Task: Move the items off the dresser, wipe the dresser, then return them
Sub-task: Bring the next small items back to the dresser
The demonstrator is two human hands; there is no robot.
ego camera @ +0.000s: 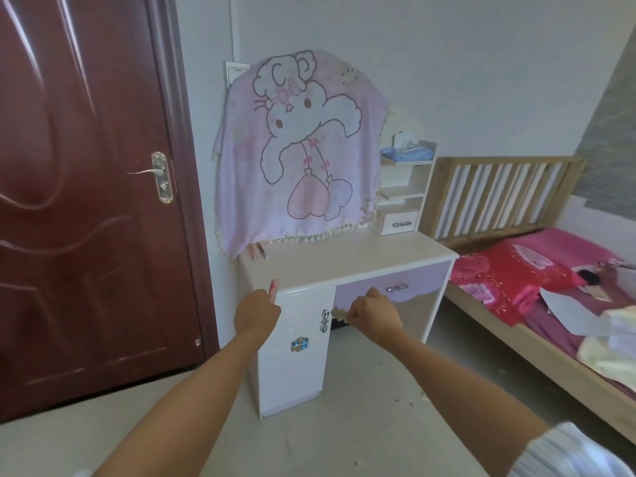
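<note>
Head view: left hand (pixel 256 313) grips a small pink item (pixel 273 287) at the tabletop (pixel 344 259) edge; right hand (pixel 373 313) pinches something small (pixel 339 315). Two pens (pixel 258 251) near the back could roll off unnoticed.

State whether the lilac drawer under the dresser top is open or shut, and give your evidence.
Shut. The lilac drawer front sits flush with the dresser edge, with no gap showing and its bow-shaped handle untouched by either hand.

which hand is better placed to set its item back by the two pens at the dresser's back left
Left, probably. The left hand with its pink item is at the front-left edge, nearer the pens; the right hand is lower, under the drawer.
</note>
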